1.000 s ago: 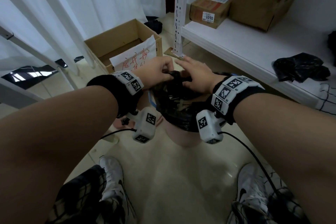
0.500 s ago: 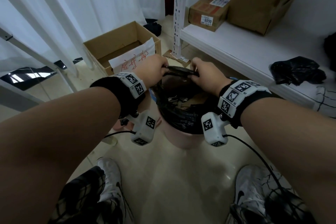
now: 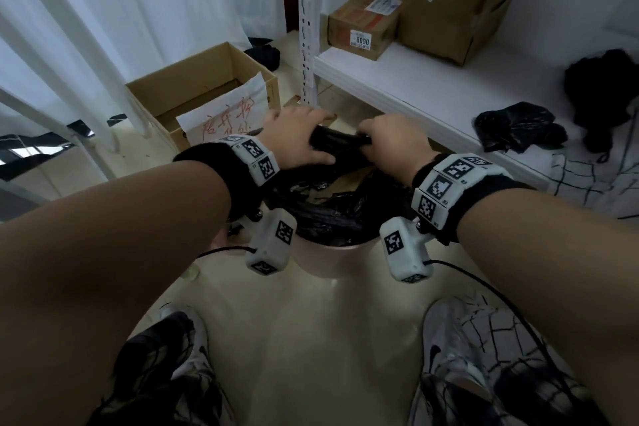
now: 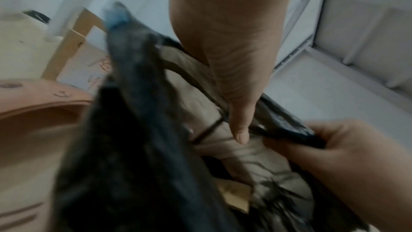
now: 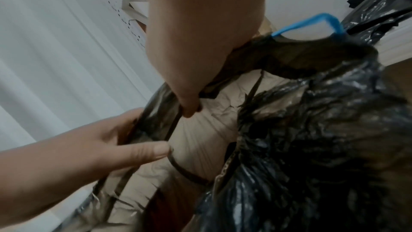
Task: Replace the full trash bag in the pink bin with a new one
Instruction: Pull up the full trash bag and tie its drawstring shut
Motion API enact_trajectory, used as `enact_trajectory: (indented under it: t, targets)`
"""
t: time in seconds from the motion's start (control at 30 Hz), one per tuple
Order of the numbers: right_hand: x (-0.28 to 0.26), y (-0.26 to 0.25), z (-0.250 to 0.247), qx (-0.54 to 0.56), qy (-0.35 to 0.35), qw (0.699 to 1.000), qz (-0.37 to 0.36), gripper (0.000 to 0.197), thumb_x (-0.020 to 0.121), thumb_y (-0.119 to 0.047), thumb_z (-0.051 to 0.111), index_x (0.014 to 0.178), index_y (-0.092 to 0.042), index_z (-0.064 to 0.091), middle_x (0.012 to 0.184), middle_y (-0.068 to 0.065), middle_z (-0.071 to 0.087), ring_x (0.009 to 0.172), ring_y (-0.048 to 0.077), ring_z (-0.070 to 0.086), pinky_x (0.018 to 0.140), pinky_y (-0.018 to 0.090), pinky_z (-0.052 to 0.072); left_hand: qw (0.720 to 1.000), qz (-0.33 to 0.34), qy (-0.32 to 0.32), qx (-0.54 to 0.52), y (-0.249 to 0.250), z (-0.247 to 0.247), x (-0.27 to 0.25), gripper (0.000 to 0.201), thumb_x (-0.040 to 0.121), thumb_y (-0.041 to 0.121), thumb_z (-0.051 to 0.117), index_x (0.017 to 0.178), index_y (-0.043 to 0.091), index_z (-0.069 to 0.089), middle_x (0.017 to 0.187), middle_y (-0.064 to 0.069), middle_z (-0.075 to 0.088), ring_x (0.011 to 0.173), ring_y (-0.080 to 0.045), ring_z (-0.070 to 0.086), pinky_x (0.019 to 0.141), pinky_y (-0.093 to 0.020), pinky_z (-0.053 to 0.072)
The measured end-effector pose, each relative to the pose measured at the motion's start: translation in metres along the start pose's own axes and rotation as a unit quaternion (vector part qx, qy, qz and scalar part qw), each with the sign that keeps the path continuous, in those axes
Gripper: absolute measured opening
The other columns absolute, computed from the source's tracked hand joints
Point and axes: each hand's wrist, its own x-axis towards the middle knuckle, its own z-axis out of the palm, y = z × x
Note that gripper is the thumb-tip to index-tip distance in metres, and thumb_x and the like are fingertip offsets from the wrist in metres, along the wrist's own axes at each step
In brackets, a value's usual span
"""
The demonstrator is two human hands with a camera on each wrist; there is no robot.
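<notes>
The pink bin (image 3: 330, 258) stands on the floor between my feet, lined with a full black trash bag (image 3: 332, 216). My left hand (image 3: 297, 140) and right hand (image 3: 389, 143) both grip the bag's far rim, which is bunched into a dark roll stretched between them. In the left wrist view my left hand (image 4: 236, 108) pinches the bag (image 4: 133, 147) beside the bin's rim (image 4: 33, 98), with my right hand (image 4: 334, 156) opposite. The right wrist view shows my right hand (image 5: 189, 105) hooked in the bag (image 5: 312, 147), and a blue drawstring loop (image 5: 312, 22) at its edge. Crumpled paper fills the bag.
A white shelf (image 3: 432, 90) runs along the right, carrying cardboard parcels and a loose black bag (image 3: 518, 128). Its perforated post (image 3: 306, 28) stands just behind the bin. An open cardboard box (image 3: 207, 90) sits at the back left by white curtains. My shoes flank the pale floor.
A second ago my hands were close together on top of the bag. They have drawn apart and now hold the far rim stretched between them.
</notes>
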Motion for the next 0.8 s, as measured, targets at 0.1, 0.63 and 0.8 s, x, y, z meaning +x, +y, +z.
enact_trajectory:
  t: [0.1, 0.63, 0.8]
  targets:
    - [-0.002, -0.006, -0.004, 0.069, -0.011, 0.997, -0.034, 0.023, 0.087, -0.025, 0.057, 0.106, -0.014, 0.063, 0.105, 0.011, 0.064, 0.101, 0.031, 0.06, 0.081, 0.039, 0.048, 0.998, 0.039, 0.011, 0.045, 0.021, -0.007, 0.003, 0.028, 0.089, 0.039, 0.054, 0.11, 0.021, 0.06, 0.11, -0.003, 0.064, 0.111, -0.024, 0.056, 0.104, -0.041, 0.028]
    - [-0.017, 0.014, -0.046, 0.051, -0.059, 0.989, 0.126, 0.025, 0.091, -0.007, 0.047, 0.107, 0.002, 0.064, 0.112, 0.02, 0.063, 0.104, 0.035, 0.059, 0.077, 0.032, 0.043, 0.988, -0.136, -0.06, 0.051, 0.0, -0.044, -0.021, 0.029, 0.098, 0.024, 0.042, 0.113, 0.001, 0.05, 0.116, -0.02, 0.06, 0.105, -0.035, 0.057, 0.088, -0.041, 0.045]
    - [-0.014, -0.001, -0.058, 0.079, -0.032, 0.987, 0.135, 0.028, 0.094, -0.02, 0.051, 0.107, 0.001, 0.065, 0.109, 0.019, 0.064, 0.099, 0.033, 0.059, 0.07, 0.028, 0.036, 0.988, -0.133, -0.055, 0.052, 0.004, -0.051, -0.036, 0.027, 0.095, 0.029, 0.049, 0.107, 0.006, 0.05, 0.114, -0.017, 0.06, 0.103, -0.034, 0.056, 0.091, -0.041, 0.047]
